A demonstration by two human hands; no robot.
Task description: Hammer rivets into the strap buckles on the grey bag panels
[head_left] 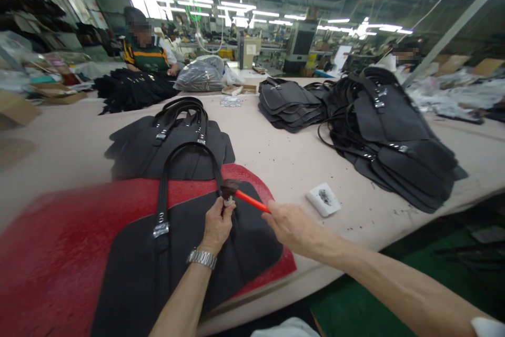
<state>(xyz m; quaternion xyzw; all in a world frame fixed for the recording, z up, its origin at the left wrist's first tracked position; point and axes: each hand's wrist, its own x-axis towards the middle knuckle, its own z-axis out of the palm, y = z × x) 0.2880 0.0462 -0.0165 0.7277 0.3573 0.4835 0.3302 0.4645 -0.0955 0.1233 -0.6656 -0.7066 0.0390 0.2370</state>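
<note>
A black bag panel [189,232] with a looped handle [162,190] lies on a red mat [59,242]. My right hand [290,221] is wrapped round the red-orange handle of a hammer [252,201]. The hammer's dark head is over the right end of the looped handle. My left hand [219,221], with a metal watch on the wrist, pinches a small pale piece just below the hammer head, at the strap; its details are partly hidden. A metal buckle [161,229] shows on the left strap end.
Behind the mat lies a stack of black panels with handles [173,153]. More black panels [292,103] and bags [410,158] are piled at the right. A white tray [333,205] holds small dark bits. Two people are beyond the table.
</note>
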